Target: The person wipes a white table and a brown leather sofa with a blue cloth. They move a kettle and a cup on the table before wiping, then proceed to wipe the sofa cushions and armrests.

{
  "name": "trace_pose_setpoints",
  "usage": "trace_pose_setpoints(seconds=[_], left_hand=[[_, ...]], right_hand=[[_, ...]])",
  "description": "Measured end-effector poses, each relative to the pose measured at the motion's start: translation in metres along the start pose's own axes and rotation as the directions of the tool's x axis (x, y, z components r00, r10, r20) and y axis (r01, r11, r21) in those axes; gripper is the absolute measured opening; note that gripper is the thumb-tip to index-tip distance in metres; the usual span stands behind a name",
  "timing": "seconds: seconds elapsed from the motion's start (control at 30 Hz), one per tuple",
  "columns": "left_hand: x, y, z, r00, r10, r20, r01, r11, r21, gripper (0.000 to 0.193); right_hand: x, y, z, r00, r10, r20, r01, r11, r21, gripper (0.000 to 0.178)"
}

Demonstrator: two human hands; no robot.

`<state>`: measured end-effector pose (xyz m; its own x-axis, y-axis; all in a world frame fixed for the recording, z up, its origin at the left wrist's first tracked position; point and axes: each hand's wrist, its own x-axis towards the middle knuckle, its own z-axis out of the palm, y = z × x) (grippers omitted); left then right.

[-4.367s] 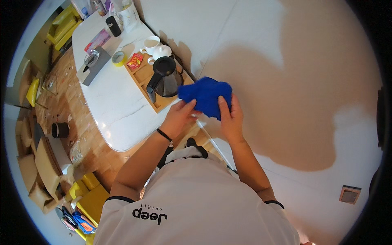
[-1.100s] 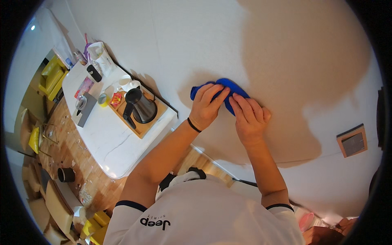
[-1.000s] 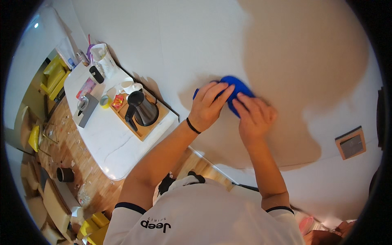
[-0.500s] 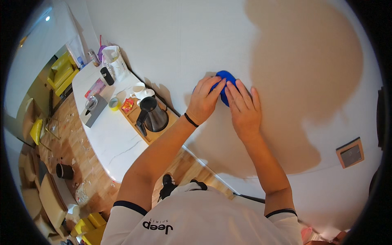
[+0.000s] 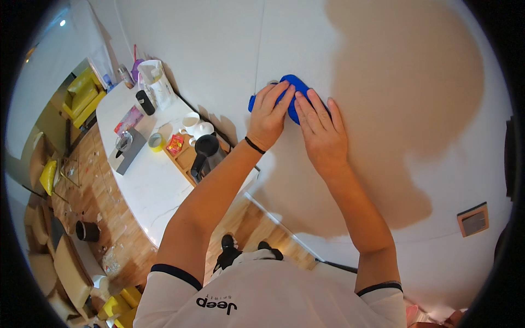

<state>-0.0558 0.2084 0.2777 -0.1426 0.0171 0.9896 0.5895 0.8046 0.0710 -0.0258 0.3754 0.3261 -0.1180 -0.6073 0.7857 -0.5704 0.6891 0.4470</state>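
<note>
a dark bin stands on the wooden floor. next comes a white table with a tape roll, then a wooden tray bearing a kettle. the left hand bends its fingers over a blue cloth against the wall; whether it grips, i cannot tell. the right hand lies flat, fingers straight, on the cloth's right part. farther right is a wall switch.

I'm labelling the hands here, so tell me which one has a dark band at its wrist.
The left hand, pressed on the blue cloth: a black band crosses its wrist. The right hand, also on the cloth, has a bare wrist.
</note>
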Motion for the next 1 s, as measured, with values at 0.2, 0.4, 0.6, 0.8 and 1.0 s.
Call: trace_pose_setpoints(seconds=[0.2, 0.4, 0.6, 0.8, 1.0], left_hand=[[0.052, -0.028, -0.016, 0.996, 0.087, -0.038, -0.089, 0.995, -0.051, 0.049], [0.049, -0.063, -0.004, 0.992, 0.088, -0.091, -0.089, 0.996, -0.01, 0.06], [-0.036, -0.056, -0.013, 0.97, -0.234, 0.062, 0.238, 0.968, -0.079, 0.058], [-0.11, -0.043, -0.011, 0.909, -0.407, 0.09, 0.394, 0.91, 0.128, 0.059], [-0.256, 0.002, 0.028, 0.606, -0.787, 0.117, 0.793, 0.586, -0.167, 0.058]], right_hand=[[0.044, 0.006, 0.015, 0.978, 0.142, -0.152, -0.12, 0.982, 0.147, 0.028], [0.065, 0.009, 0.043, 0.977, -0.048, -0.205, 0.063, 0.996, 0.066, 0.028], [0.02, -0.019, 0.067, 0.992, -0.096, -0.084, 0.109, 0.98, 0.165, 0.028], [-0.021, -0.043, 0.085, 0.967, -0.193, 0.165, 0.155, 0.963, 0.219, 0.037], [-0.12, -0.084, 0.106, 0.839, -0.327, 0.434, 0.246, 0.941, 0.234, 0.043]])
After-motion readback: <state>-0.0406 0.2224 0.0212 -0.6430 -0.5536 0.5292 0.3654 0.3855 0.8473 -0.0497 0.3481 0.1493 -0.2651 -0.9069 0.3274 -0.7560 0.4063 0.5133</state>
